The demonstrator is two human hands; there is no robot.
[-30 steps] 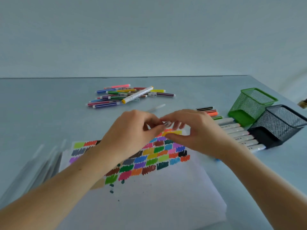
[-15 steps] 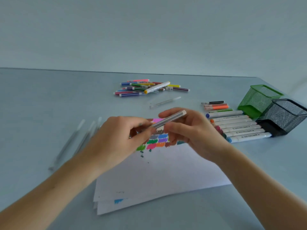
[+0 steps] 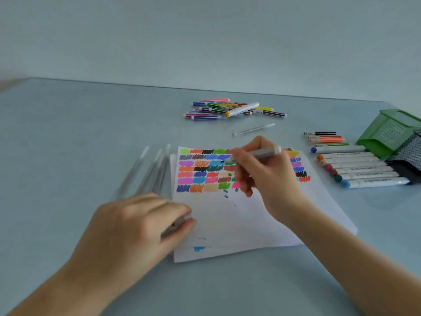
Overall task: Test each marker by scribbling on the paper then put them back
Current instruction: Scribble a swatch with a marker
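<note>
My right hand grips a grey-barrelled marker like a pen, its dark tip touching the white paper among the coloured scribble patches. At the paper's left edge my left hand holds a small grey cap between thumb and fingers. A pile of thin striped markers lies at the back. White thick markers lie in a row at the right.
A green mesh pot and a black mesh pot lie on their sides at the right edge. Several clear tubes lie left of the paper, one more clear tube behind it. Thin markers rest near the green pot.
My hands have parted: the marker came uncapped, my left hand dropped to the paper's left edge with the cap, and my right hand brought the tip down onto the paper.
</note>
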